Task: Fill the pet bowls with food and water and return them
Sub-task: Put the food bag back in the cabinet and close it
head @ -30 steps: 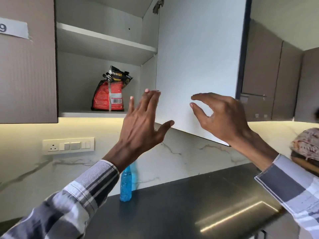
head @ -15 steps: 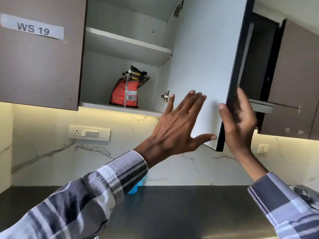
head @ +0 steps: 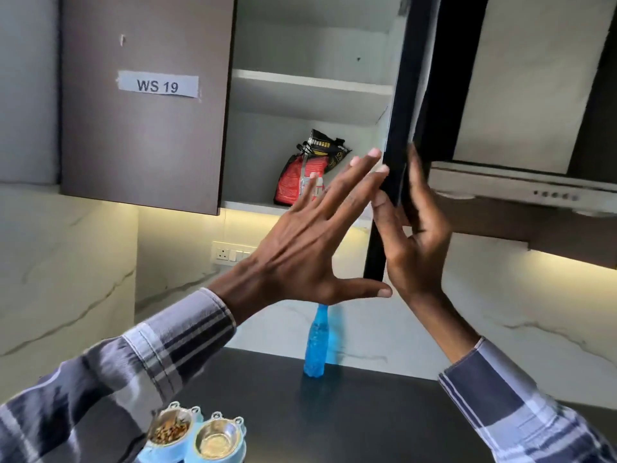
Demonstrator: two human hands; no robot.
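Nearest the camera, 2 pet bowls sat at the front edge of the dark countertop [head: 367, 412]: the left bowl [head: 169, 428] held brown kibble, the right bowl [head: 216, 441] held a pale liquid or residue, which one cannot be told. Both sat in a light blue holder [head: 187, 453], side by side and touching.

Farther back, a blue water bottle [head: 316, 345] stood upright near the marble backsplash [head: 66, 279], long axis vertical, cap up.

Above it, the left hand [head: 300, 259] was raised with fingers straight and spread, thumb out, holding nothing; its fingertips [head: 374, 153] reached the edge of the open cabinet door [head: 397, 128]. The right hand [head: 414, 235] was at the same door edge, thumb on the near side and fingers on the far side, gripping it. The door was seen edge-on and partly blocked the view into the cabinet.

Behind the hands, a red and black food bag [head: 309, 172] stood on the lower shelf [head: 253, 206], top crumpled, leaning slightly; the left fingers partly covered it. The closed door at left carried a label [head: 157, 85] reading "WS 19". A wall socket panel [head: 230, 253] sat below. A range hood [head: 521, 185] was at right.
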